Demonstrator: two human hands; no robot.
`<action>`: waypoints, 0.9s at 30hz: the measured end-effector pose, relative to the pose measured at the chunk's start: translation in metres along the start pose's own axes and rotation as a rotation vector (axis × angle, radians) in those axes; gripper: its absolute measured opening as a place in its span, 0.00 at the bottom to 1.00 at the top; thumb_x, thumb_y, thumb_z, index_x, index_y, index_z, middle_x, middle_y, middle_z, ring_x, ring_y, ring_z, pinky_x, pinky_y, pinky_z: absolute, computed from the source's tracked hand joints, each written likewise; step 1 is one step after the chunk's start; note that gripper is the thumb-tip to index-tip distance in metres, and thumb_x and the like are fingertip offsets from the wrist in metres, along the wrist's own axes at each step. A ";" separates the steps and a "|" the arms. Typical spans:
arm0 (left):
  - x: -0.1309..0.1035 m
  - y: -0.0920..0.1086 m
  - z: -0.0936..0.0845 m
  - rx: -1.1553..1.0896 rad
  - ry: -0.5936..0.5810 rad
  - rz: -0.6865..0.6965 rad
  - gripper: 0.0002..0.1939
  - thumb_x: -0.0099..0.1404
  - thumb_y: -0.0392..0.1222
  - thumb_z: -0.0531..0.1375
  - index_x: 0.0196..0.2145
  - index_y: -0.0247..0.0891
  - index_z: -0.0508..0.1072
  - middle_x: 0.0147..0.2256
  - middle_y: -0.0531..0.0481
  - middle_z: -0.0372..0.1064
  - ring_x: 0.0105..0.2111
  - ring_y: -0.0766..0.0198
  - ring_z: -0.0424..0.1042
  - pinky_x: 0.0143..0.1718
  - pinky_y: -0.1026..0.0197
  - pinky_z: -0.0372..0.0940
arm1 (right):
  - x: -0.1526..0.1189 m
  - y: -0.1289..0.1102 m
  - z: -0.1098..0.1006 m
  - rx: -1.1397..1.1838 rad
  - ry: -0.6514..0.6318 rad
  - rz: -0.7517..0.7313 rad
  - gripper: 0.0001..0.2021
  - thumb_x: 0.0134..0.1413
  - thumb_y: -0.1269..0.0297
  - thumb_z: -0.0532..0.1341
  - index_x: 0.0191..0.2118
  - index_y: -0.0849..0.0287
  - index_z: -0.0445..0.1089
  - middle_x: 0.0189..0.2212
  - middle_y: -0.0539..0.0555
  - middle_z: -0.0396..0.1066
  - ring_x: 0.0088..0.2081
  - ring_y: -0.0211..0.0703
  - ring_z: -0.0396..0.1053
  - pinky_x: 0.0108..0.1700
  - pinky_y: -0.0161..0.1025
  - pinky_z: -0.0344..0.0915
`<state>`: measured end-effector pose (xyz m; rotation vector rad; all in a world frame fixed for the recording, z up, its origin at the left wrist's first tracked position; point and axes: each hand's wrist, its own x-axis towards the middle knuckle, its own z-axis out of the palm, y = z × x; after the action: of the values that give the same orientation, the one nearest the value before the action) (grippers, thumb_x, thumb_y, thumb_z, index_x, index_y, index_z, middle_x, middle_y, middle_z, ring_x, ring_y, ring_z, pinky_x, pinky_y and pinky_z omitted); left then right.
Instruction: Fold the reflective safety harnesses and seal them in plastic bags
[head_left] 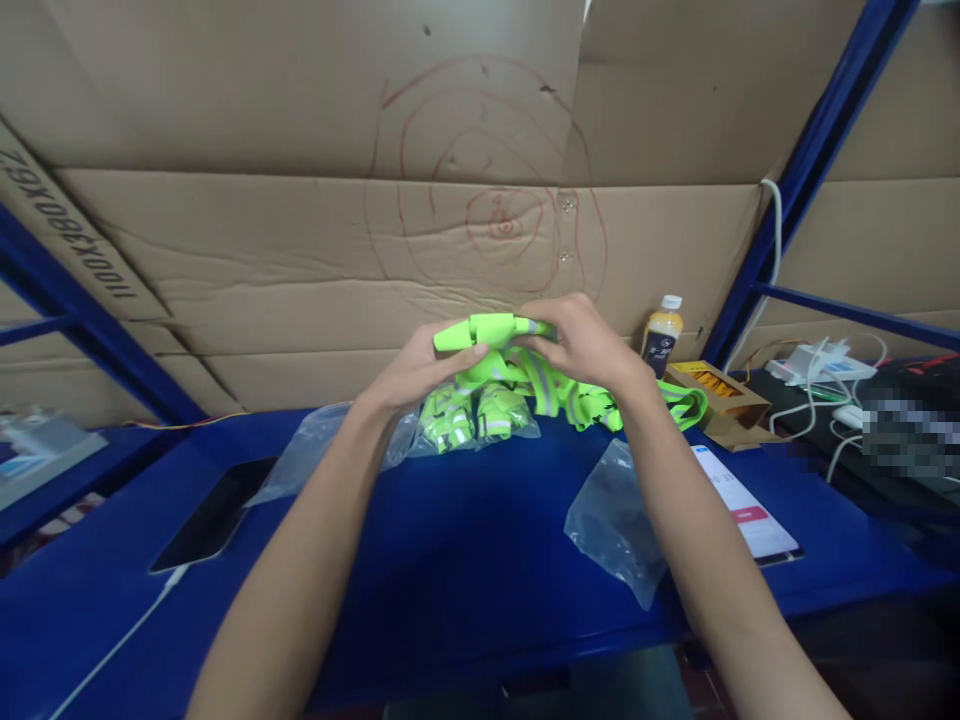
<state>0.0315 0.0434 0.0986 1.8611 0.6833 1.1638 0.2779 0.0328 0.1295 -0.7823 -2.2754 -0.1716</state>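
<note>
A folded neon-yellow strap with grey reflective parts [491, 328] is held up between both hands, over the back of the blue table [465, 560]. My left hand [420, 368] grips its left end, thumb across the front. My right hand [574, 335] has its fingers closed round the right end. Beneath and behind them lie bagged neon-yellow bundles [448, 415] and loose neon-yellow straps [592, 405] that spread to the right, past my right wrist.
Clear plastic bags [615, 520] lie right of centre and at the left. A dark phone [214, 515], a lit phone [742, 505], an open cardboard box [720, 400] and a bottle [663, 335] stand around. Cardboard [262, 250] closes the back.
</note>
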 end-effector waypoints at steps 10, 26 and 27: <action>0.003 0.009 -0.007 -0.316 0.133 -0.248 0.21 0.47 0.43 0.80 0.37 0.33 0.83 0.34 0.42 0.80 0.28 0.60 0.77 0.28 0.61 0.72 | 0.009 0.003 0.034 0.006 0.117 -0.139 0.28 0.55 0.75 0.62 0.61 0.54 0.78 0.66 0.58 0.74 0.69 0.57 0.67 0.70 0.58 0.59; -0.002 0.010 0.013 0.181 0.065 0.083 0.28 0.54 0.54 0.79 0.49 0.37 0.83 0.45 0.43 0.82 0.46 0.49 0.80 0.48 0.53 0.76 | -0.005 0.009 -0.011 0.256 -0.150 0.033 0.12 0.58 0.59 0.69 0.29 0.60 0.70 0.24 0.45 0.67 0.29 0.35 0.59 0.34 0.35 0.54; -0.002 0.006 0.013 0.100 0.032 0.038 0.30 0.55 0.56 0.78 0.50 0.37 0.83 0.46 0.42 0.82 0.45 0.49 0.81 0.47 0.52 0.77 | -0.005 0.008 -0.010 0.216 -0.123 0.024 0.11 0.58 0.61 0.68 0.28 0.60 0.71 0.24 0.45 0.68 0.29 0.36 0.60 0.34 0.35 0.54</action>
<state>0.0425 0.0343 0.1003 1.9497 0.7393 1.2056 0.2909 0.0335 0.1333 -0.7225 -2.3497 0.1353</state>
